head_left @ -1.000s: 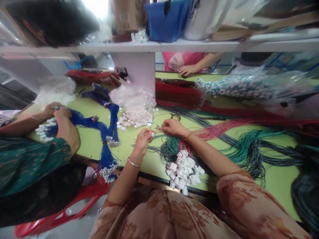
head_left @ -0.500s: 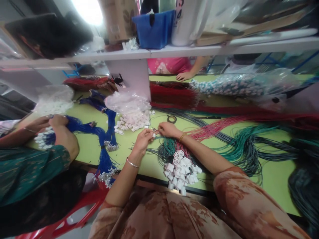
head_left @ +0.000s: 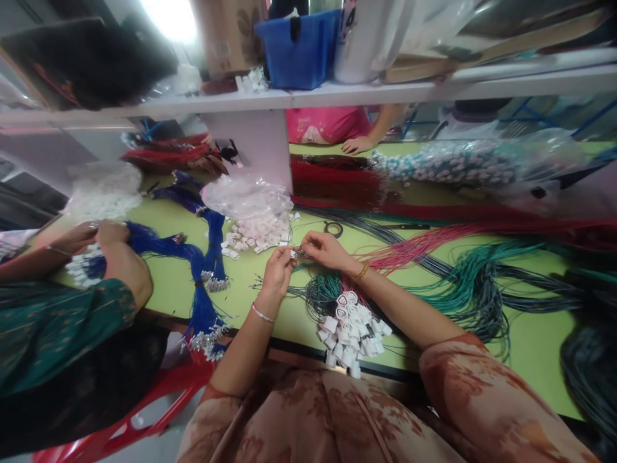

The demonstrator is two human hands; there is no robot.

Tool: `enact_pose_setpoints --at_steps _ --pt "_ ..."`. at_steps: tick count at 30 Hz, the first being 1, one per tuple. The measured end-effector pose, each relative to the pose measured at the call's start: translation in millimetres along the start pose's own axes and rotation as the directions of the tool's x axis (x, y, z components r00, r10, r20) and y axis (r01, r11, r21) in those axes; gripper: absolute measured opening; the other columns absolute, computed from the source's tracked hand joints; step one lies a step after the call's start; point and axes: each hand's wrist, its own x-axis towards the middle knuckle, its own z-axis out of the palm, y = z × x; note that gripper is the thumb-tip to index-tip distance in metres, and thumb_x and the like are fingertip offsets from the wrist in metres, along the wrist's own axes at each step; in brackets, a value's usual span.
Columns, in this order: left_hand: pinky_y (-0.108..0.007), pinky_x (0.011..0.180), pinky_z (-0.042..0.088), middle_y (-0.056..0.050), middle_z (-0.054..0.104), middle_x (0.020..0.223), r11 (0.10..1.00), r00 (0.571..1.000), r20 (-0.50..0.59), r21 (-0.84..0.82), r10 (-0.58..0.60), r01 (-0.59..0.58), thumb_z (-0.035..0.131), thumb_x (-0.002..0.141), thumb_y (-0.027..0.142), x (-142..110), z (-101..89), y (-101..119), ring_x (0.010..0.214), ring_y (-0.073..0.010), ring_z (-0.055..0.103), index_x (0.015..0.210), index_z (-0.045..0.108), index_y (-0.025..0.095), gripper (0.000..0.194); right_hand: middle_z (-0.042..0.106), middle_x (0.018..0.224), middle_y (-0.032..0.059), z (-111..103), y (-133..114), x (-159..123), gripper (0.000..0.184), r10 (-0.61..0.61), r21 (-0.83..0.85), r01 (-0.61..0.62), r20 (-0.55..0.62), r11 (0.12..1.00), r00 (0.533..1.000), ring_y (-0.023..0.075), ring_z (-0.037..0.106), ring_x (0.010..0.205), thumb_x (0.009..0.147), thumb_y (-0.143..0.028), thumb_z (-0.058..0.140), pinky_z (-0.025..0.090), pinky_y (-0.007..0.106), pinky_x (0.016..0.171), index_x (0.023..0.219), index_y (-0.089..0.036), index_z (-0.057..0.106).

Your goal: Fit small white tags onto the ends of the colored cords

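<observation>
Between the fingertips of my left hand [head_left: 278,271] is a small white connector housing [head_left: 294,254]. My right hand [head_left: 325,249] pinches thin wire ends with metal terminals right against it. Below my right wrist lies a heap of white connectors [head_left: 354,331] joined to green, black and red wires. Bundles of pink-red wires [head_left: 405,252] and green wires [head_left: 463,276] run off to the right. Loose white housings [head_left: 255,235] spill from a clear plastic bag [head_left: 250,193] beyond my left hand.
A roll of black tape [head_left: 333,229] and a knife [head_left: 407,226] lie past my right hand. Blue wire bundles [head_left: 197,270] are at left, near a co-worker's hands [head_left: 110,233]. Another person's hand [head_left: 357,145] rests across the table. A shelf [head_left: 308,98] holding a blue bin [head_left: 299,51] crosses above.
My two hands have come closer together, bringing the wire ends up to the white housing. The view has shifted slightly, and the hand across the table has flattened.
</observation>
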Motion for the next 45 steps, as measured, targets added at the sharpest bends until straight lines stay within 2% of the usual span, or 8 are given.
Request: enact_pose_setpoints --at_steps 18,29,31,33,36,40,43,45 --pt "-0.02 0.056 0.035 0.002 0.057 0.066 0.993 0.998 -0.011 0.099 0.061 -0.06 0.076 0.067 0.031 -7.7 4.0 -11.8 0.056 -0.0057 0.045 0.076 0.061 0.014 0.024 0.054 0.064 0.0021 8.8 -8.6 -16.6 0.013 -0.122 -0.35 0.115 0.0 0.93 0.992 0.0119 0.043 0.059 0.078 -0.025 0.051 0.029 0.023 0.057 0.068 -0.016 0.052" --pt "-0.022 0.058 0.039 -0.001 0.06 0.071 0.928 0.986 -0.001 0.337 0.167 -0.157 0.068 0.075 0.036 -15.5 8.1 -14.8 0.059 -0.0084 0.049 0.082 0.063 0.014 0.024 0.057 0.062 0.0006 -5.9 -2.4 -22.7 0.014 0.0 -0.183 0.013 0.074 0.983 0.997 0.0097 0.045 0.055 0.078 -0.024 0.052 0.031 0.021 0.055 0.074 -0.013 0.061" --pt "-0.026 0.072 0.045 -0.005 0.063 0.084 0.803 0.929 0.083 0.48 0.361 -0.354 0.063 0.081 0.034 -31.5 18.5 -10.0 0.076 -0.013 0.057 0.087 0.064 0.015 0.02 0.061 0.069 0.0019 -20.5 -3.7 -18.0 0.021 0.033 -0.072 -0.026 0.098 0.997 0.995 0.0103 0.048 0.06 0.081 -0.03 0.05 0.034 0.021 0.058 0.079 -0.013 0.062" --pt "-0.03 0.084 0.046 -0.009 0.064 0.096 0.573 0.801 0.325 0.568 0.504 -0.591 0.056 0.086 0.031 -52.4 34.1 -6.3 0.094 -0.0169 0.058 0.092 0.066 0.016 0.018 0.061 0.071 0.0024 -35.7 -9.4 -8.8 0.027 0.086 -0.032 -0.084 0.075 0.996 0.993 0.0109 0.049 0.063 0.082 -0.035 0.05 0.036 0.022 0.059 0.078 -0.012 0.063" --pt "-0.032 0.087 0.047 -0.011 0.066 0.102 0.341 0.53 0.778 0.424 0.337 -0.839 0.052 0.089 0.033 -81.9 61.0 -9.7 0.096 -0.0182 0.06 0.106 0.065 0.017 0.027 0.059 0.066 0.0 -41.5 -24.5 8.0 0.024 0.107 -0.078 -0.092 0.223 0.993 0.969 0.0098 0.047 0.06 0.078 -0.034 0.054 0.035 0.021 0.058 0.075 -0.012 0.064" --pt "-0.035 0.086 0.049 -0.013 0.068 0.1 0.161 0.25 0.959 0.229 0.132 -0.96 0.053 0.085 0.052 -98.8 78.9 -23.1 0.094 -0.0219 0.061 0.109 0.064 0.013 0.047 0.055 0.057 -0.0035 -4.3 -39.2 18.3 0.015 0.058 -0.113 0.008 0.57 0.994 0.819 0.007 0.042 0.052 0.074 -0.024 0.058 0.033 0.019 0.052 0.069 -0.012 0.065" --pt "-0.034 0.083 0.049 -0.01 0.069 0.095 0.089 0.215 0.951 0.2 0.224 -0.976 0.053 0.085 0.05 -90.1 64.1 -19.3 0.09 -0.0208 0.062 0.102 0.066 0.016 0.04 0.053 0.052 -0.0041 31.3 -35.8 11.9 0.009 0.084 -0.21 0.054 0.594 0.976 0.8 0.0073 0.043 0.049 0.07 -0.019 0.063 0.032 0.019 0.046 0.064 -0.013 0.066" --pt "-0.035 0.084 0.048 -0.009 0.069 0.092 0.047 0.33 0.875 0.335 0.356 -0.941 0.051 0.088 0.039 -72.9 40.5 -5.5 0.088 -0.0194 0.062 0.097 0.066 0.018 0.027 0.051 0.047 -0.003 46.3 -29.4 4.9 0.014 0.068 -0.243 0.083 0.551 0.966 0.832 0.0098 0.043 0.049 0.072 -0.017 0.062 0.032 0.02 0.042 0.058 -0.015 0.065"
